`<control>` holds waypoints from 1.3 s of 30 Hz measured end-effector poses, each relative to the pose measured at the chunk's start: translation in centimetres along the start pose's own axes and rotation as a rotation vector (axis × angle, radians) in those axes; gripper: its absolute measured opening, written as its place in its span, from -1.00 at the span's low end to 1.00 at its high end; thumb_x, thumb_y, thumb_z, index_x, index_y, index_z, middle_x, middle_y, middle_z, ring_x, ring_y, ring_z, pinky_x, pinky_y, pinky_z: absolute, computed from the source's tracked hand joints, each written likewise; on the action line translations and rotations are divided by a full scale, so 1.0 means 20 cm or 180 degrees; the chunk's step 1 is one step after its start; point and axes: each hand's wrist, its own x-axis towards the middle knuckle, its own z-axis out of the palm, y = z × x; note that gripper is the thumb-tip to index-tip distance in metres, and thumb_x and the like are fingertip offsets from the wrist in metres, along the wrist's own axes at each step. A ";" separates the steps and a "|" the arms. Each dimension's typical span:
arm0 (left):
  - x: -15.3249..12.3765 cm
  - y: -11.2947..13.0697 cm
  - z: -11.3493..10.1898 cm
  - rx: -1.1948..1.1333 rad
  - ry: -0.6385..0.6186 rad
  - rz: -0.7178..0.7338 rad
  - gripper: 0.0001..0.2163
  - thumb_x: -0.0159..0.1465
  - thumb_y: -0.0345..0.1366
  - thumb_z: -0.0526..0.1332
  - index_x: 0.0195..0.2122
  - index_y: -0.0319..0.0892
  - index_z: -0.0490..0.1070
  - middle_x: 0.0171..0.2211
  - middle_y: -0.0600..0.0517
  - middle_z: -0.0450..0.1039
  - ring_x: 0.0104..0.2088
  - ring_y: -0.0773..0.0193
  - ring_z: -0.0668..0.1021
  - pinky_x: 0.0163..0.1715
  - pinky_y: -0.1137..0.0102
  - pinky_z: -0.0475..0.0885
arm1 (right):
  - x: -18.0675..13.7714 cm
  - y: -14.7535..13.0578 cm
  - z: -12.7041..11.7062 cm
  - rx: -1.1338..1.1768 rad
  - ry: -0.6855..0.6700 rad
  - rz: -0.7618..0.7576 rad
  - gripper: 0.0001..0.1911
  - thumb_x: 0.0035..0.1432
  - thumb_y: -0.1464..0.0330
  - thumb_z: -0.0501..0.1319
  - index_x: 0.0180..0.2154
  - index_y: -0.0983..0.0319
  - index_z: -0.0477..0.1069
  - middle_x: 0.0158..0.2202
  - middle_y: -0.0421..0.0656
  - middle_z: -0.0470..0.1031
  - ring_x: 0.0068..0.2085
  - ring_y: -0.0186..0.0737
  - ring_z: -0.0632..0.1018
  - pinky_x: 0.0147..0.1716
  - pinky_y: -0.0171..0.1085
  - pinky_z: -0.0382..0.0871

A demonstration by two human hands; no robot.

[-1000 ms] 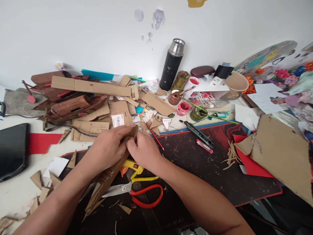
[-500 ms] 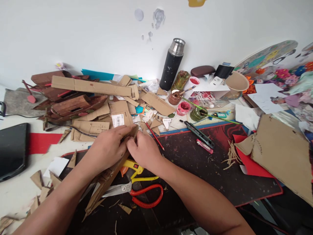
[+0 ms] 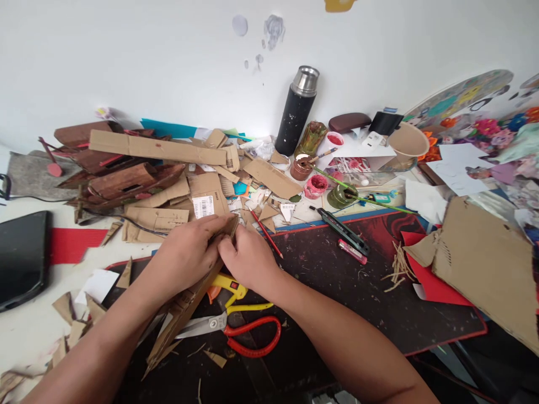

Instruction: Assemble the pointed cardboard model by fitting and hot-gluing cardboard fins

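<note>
Both hands are closed on a long, narrow folded cardboard piece (image 3: pixel 185 311) that slants from the lower left up to a pointed far end. My left hand (image 3: pixel 189 252) grips it from the left near that end, its fingers curled over the top. From the right, my right hand (image 3: pixel 248 255) pinches the same end; its fingertips are partly hidden. Below the hands, scissors (image 3: pixel 252 336) with red and yellow handles lie on the dark mat (image 3: pixel 328 320), their blades partly under the cardboard. A yellow glue gun (image 3: pixel 229 285) lies just behind the scissors, partly covered.
Brown model boats (image 3: pixel 126 182) and cardboard scraps (image 3: pixel 273 177) crowd the back left. A black thermos (image 3: pixel 297 112) stands by the wall, near open paint jars (image 3: pixel 315 186). A utility knife (image 3: pixel 343 230) and a red pencil (image 3: pixel 267 234) lie nearby. At right is a cardboard sheet (image 3: pixel 484 264).
</note>
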 end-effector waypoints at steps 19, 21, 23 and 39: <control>0.00 0.00 0.00 -0.0064 -0.0053 -0.0046 -0.67 0.29 -0.33 0.01 -0.08 -0.17 0.54 -0.21 -0.14 0.64 -0.27 -0.02 0.64 -0.27 0.21 0.46 | 0.00 0.00 0.00 0.0039 0.0034 0.0028 -0.66 0.45 0.18 0.06 -0.18 0.26 0.48 -0.17 0.09 0.65 -0.11 0.05 0.64 -0.20 -0.15 0.37; 0.00 0.00 0.00 -0.0071 -0.0058 -0.0039 -0.68 0.29 -0.33 0.01 -0.10 -0.17 0.54 -0.21 -0.14 0.64 -0.25 -0.03 0.64 -0.27 0.21 0.45 | 0.00 0.00 0.00 0.0040 0.0035 0.0033 -0.67 0.45 0.18 0.06 -0.17 0.26 0.48 -0.17 0.08 0.65 -0.12 0.04 0.64 -0.21 -0.16 0.36; 0.00 0.00 0.00 -0.0087 -0.0051 -0.0037 -0.67 0.29 -0.33 0.01 -0.10 -0.17 0.54 -0.19 -0.14 0.64 -0.23 -0.04 0.64 -0.26 0.20 0.45 | 0.00 0.00 0.00 0.0039 0.0030 0.0032 -0.67 0.45 0.19 0.07 -0.17 0.26 0.49 -0.16 0.08 0.65 -0.12 0.03 0.63 -0.20 -0.16 0.36; 0.00 0.00 0.00 -0.0142 -0.0045 -0.0070 -0.61 0.30 -0.31 0.00 0.00 -0.22 0.56 -0.14 -0.16 0.66 -0.22 -0.05 0.64 -0.24 0.19 0.43 | 0.01 0.01 0.01 0.0113 0.0022 0.0034 -0.67 0.44 0.19 0.08 -0.16 0.28 0.50 -0.17 0.09 0.65 -0.13 0.04 0.61 -0.18 -0.14 0.38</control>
